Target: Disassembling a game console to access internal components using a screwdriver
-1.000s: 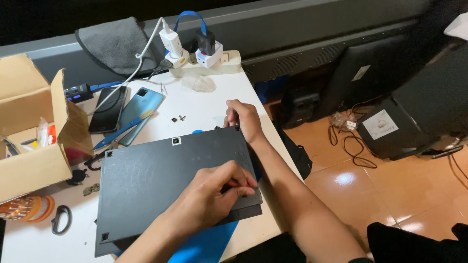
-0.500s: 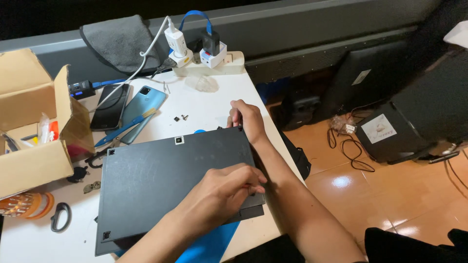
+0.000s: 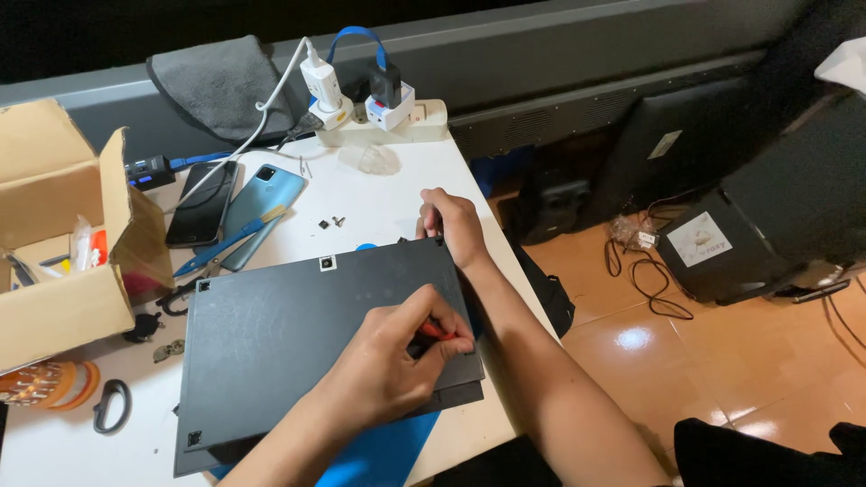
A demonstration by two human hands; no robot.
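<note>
Laptop (image 3: 298, 352) lies base-up on white bench (image 3: 379, 194). Left hand (image 3: 392, 365) closed on red-handled tool (image 3: 439, 332) at near-right edge; right hand (image 3: 451, 225) grips far-right corner. Looks like fastener work on base panel; two loose screws (image 3: 331, 221) nearby. Tip needs to seat square w/ laptop steadied.

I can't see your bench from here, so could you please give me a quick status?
Left hand pinching a red-handled tool on the dark laptop base. Right hand gripping its far corner. Loose screws lie beyond.

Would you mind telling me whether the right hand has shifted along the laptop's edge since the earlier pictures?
No. The right hand still grips the far right corner of the black laptop, in the same place relative to the white power strip.
</note>
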